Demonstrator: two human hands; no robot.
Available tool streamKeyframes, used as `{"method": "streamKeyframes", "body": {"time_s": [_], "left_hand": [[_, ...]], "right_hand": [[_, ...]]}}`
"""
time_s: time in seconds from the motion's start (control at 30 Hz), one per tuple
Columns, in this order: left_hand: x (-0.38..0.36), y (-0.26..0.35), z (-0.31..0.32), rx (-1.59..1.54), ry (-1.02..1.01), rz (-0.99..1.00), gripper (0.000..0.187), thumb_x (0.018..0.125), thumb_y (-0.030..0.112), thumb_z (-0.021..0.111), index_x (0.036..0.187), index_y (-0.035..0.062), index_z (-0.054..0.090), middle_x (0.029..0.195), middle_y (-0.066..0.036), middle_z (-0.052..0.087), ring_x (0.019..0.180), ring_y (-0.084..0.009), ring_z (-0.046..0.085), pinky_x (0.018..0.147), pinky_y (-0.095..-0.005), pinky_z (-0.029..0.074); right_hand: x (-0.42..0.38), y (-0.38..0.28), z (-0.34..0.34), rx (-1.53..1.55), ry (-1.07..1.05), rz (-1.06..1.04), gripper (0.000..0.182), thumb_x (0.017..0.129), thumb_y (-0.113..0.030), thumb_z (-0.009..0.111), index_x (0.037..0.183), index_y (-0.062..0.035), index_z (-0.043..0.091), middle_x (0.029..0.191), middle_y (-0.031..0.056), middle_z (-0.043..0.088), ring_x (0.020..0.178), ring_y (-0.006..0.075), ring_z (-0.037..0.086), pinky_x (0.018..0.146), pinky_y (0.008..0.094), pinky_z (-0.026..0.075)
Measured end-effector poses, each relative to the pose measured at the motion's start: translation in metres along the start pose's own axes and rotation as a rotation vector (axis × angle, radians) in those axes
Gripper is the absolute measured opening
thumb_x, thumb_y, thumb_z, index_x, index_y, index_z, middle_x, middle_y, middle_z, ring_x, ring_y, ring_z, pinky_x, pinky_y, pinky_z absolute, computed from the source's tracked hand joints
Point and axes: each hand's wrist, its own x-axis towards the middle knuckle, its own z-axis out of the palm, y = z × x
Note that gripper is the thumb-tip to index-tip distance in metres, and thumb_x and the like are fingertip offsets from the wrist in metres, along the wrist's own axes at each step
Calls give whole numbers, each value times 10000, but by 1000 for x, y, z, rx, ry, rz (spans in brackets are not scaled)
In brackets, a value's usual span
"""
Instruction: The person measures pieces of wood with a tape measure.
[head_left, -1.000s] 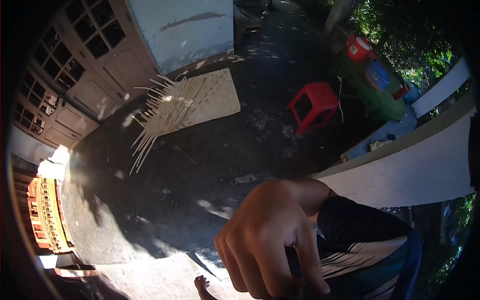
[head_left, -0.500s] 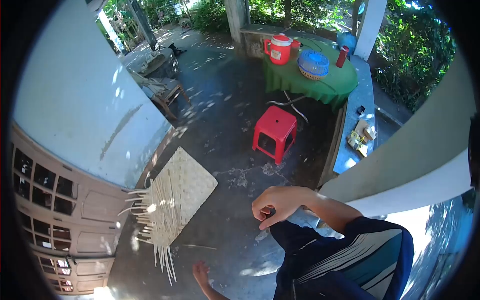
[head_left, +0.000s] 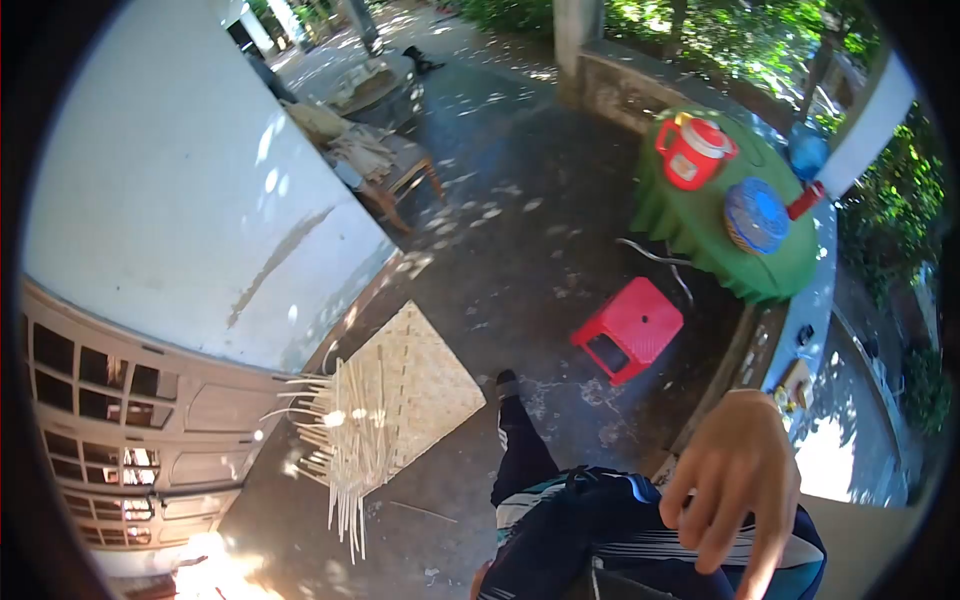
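My right hand hangs over my dark trousers, low on the right. Its fingers point down, loosely apart, and nothing is in them. Only a sliver of my left hand shows at the bottom edge beside the trousers, so its fingers are hidden. Ahead and to the left, a woven mat lies on the floor with a bunch of long pale strips over its left part. Both hands are well apart from the mat. One of my feet is on the floor at the mat's right corner.
A red plastic stool stands ahead right. Behind it, a table with a green cloth holds a red jug, a blue-covered basket and a red bottle. A wooden chair stands by the white wall.
The view has swung left and moved forward, so the stool and table sit further right. My right hand has dropped and its curled fingers have loosened. My left hand has mostly left the view.
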Motion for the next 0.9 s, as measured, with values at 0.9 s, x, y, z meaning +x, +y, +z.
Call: {"method": "streamKeyframes", "body": {"time_s": [0.9], "left_hand": [[-132, 1012, 492, 462, -290, 598, 419, 958, 435, 596, 1193, 89, 622, 1036, -88, 711, 738, -241, 692, 643, -401, 563]], "right_hand": [[-236, -29, -707, -263, 274, -190, 418, 965, -366, 584, 1150, -5, 684, 887, 120, 675, 653, 223, 617, 590, 364, 478]]}}
